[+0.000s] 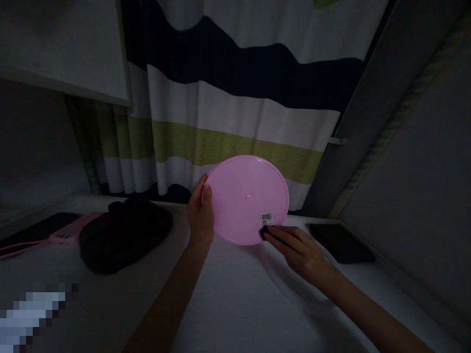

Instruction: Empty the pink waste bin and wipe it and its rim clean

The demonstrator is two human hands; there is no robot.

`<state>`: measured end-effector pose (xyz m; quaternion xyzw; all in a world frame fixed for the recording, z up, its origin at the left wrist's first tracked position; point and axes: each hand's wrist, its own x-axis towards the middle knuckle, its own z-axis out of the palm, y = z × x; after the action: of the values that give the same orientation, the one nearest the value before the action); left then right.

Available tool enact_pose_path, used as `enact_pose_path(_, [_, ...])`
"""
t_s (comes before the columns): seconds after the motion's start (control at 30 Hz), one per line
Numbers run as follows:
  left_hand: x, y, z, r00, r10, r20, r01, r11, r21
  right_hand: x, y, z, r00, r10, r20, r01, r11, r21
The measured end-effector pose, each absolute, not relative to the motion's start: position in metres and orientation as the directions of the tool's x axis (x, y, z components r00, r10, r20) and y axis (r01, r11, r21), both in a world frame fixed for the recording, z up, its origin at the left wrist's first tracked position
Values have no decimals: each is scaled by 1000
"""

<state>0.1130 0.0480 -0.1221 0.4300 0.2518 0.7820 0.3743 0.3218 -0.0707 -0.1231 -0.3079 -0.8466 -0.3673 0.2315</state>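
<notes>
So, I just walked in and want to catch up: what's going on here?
A person is holding up a round pink disc, its face toward the camera. The left hand grips its left edge, while the right hand holds a small dark object at the lower part of a barcode sticker on the disc. What that object is, I can't tell. A black bundle lies off to the left.

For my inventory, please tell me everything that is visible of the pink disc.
The pink disc is round, smooth and plastic-looking, with a thin rim and a small central mark. A white barcode label sits near its lower right edge. It is held up above the white table, face toward the camera, before the striped curtain. The left hand grips its left edge; the right hand holds a small dark object at the label's lower end.
</notes>
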Motion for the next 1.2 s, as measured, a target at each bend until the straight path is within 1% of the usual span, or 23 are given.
enact_pose_path(0.13, [113,48,-122,-343,800,492,-354,-595,721,311,-73,-129,-720,366,589,680,538,498])
enact_pose_path(0.27, [112,48,-122,-343,791,507,-312,-605,733,308,-71,-130,-724,335,603,676,519,524])
enact_pose_path(0.4, [111,49,-122,-351,783,513,-267,-609,747,308,-72,-129,-735,336,589,668,504,547])
enact_pose_path(0.63, [109,47,-119,-337,783,523,-254,-610,750,310,-71,-126,-764,341,548,641,492,589])
enact_pose_path(0.77, [108,47,-118,-306,798,520,-284,-597,750,309,-64,-120,-754,306,582,652,453,608])
enact_pose_path(0.93, [107,47,-118,-308,800,514,-292,-594,750,313,-42,-95,-695,285,661,714,389,582])
enact_pose_path(1.07, [107,47,-117,-296,801,520,-292,-594,749,319,-16,-63,-665,296,686,744,353,568])
enact_pose_path(1.2, [107,48,-117,-294,808,510,-295,-585,756,315,7,-30,-620,266,738,779,317,540])
